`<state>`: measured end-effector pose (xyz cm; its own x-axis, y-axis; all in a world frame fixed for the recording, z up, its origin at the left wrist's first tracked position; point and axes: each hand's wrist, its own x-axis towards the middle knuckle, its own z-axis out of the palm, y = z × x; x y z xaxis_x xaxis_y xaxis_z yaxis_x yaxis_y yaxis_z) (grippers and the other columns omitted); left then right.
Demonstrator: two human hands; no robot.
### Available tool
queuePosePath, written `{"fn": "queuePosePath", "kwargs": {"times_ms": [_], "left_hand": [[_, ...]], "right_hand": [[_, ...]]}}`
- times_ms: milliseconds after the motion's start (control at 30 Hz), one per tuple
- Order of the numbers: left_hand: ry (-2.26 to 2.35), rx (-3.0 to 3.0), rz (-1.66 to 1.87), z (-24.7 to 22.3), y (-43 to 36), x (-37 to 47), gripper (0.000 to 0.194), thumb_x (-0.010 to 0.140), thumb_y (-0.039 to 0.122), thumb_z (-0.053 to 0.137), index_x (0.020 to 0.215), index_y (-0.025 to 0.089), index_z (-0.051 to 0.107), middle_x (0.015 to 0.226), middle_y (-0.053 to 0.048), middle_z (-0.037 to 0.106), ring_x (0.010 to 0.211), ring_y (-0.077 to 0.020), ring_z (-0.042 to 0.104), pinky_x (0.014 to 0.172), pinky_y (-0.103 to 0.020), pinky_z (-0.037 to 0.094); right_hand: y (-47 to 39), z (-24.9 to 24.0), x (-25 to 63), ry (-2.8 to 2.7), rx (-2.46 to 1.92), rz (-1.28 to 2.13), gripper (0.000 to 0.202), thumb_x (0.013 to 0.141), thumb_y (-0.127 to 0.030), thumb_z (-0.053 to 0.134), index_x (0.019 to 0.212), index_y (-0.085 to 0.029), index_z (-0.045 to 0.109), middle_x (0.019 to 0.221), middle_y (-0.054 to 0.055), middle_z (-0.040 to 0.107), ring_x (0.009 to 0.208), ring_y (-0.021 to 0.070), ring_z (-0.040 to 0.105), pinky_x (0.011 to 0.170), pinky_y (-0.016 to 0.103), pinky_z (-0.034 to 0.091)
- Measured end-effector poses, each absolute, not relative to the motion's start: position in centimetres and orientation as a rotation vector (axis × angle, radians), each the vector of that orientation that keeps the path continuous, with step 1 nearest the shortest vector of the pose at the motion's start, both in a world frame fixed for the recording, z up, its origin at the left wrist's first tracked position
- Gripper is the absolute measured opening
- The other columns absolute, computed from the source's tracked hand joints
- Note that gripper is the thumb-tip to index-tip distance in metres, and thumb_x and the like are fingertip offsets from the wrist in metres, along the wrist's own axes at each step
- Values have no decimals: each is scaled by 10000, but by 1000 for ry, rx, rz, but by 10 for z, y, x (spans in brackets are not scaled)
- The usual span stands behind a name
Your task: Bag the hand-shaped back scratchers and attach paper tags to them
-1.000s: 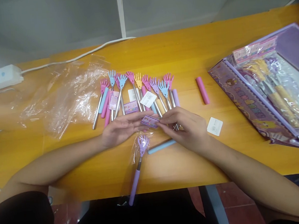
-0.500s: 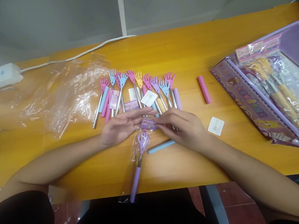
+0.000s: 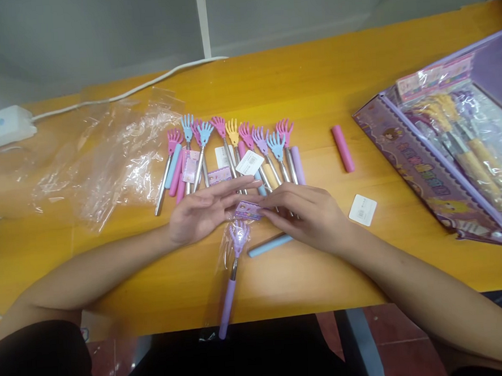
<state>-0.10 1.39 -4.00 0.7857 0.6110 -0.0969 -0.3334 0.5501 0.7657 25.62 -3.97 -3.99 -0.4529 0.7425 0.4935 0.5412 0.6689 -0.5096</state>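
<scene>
A purple back scratcher [image 3: 229,297] with a hand-shaped head lies in a clear plastic bag, its handle end over the table's front edge. At the top of the bag is a small purple printed card [image 3: 248,210]. My right hand [image 3: 306,213] pinches the right side of that card between thumb and fingers. Stretched out flat, the fingers of my left hand [image 3: 203,211] lie just behind the card; whether they touch it I cannot tell. Beyond both hands is a row of unbagged back scratchers [image 3: 260,139] in pink, blue, yellow and purple. A blue tube [image 3: 270,246] lies partly under my right hand.
Crumpled clear bags [image 3: 125,156] spread over the left side. On the right, a purple display box [image 3: 428,166] holds bagged scratchers. A pink tube [image 3: 342,148] and a white card [image 3: 363,210] lie left of it. A white power strip [image 3: 9,128] with a cable stands back left.
</scene>
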Motion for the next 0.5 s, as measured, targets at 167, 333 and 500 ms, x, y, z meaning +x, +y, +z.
{"fn": "queuePosePath", "kwargs": {"times_ms": [167,333,500], "left_hand": [[393,774,557,-42,14,-2,690,857,446,616,1496,191,673,1623,-167,579,1519,-458,497,1150,-601,508],[365,736,547,-42,14,-2,648,865,426,616,1471,207,692,1520,-163,668,1459,-472,573,1176,-642,478],[340,723,535,-43,16,-3,647,879,441,603,1469,194,695,1451,-174,717,1456,-460,586,1229,-634,413]], "right_hand": [[-40,-32,256,-2007,-1067,273,191,982,-99,740,1132,-204,684,909,44,746,662,135,642,623,291,540],[-38,-28,257,-1865,-1159,157,245,960,-101,771,1147,-242,697,832,13,717,625,151,624,604,323,528],[-40,-33,257,-1772,-1172,269,131,981,-161,757,1049,-260,706,885,48,755,684,194,682,639,382,568]]}}
